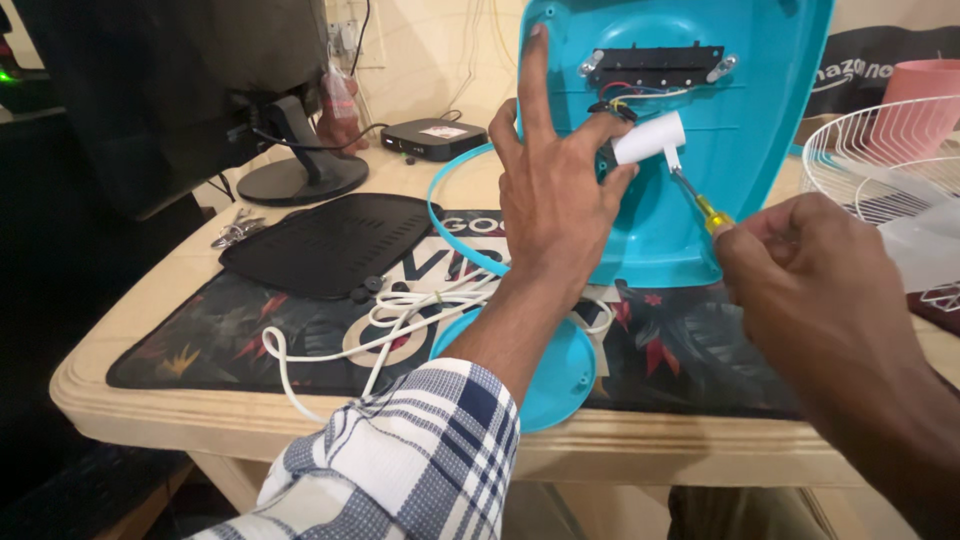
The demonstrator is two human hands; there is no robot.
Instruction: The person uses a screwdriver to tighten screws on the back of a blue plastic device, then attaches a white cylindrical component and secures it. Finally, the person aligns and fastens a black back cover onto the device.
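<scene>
The plaid sleeve [400,450] leads to the left hand [555,190] — grip pinching a white cylinder [650,138] against the upright teal housing [740,120] on the bench [150,300]. The right hand [810,270] — fingers closed round a screwdriver [700,200] — angles it up-left toward the cylinder's base.

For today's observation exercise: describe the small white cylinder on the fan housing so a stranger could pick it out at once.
Start at the big turquoise plastic fan housing standing on the patterned desk mat. Under its black terminal strip, the left hand pinches a short white cylinder while the right hand brings a yellow-handled screwdriver to it. It is the only white part on the housing, wired by coloured leads.
</scene>
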